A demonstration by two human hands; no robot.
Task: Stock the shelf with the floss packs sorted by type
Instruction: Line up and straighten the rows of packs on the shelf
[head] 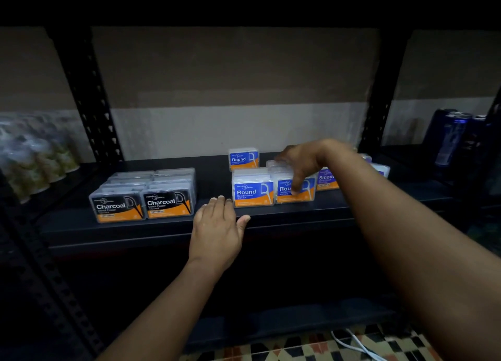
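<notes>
At the centre of the frame, the left hand [217, 232] lies flat on the front edge of the dark metal shelf [271, 219], fingers straight and close together, holding nothing. Right of centre, the right hand [301, 161] reaches over the Round floss packs [253, 194], its fingers curled down round the right-hand front pack [295, 195], one finger across its label. A single Round pack [243, 159] stands further back. Charcoal floss packs [143, 198] sit in two rows at centre left. Smooth floss packs [326, 180] stand just right of the Round ones, partly hidden by the wrist. Dark cans [451, 135] stand at far right.
</notes>
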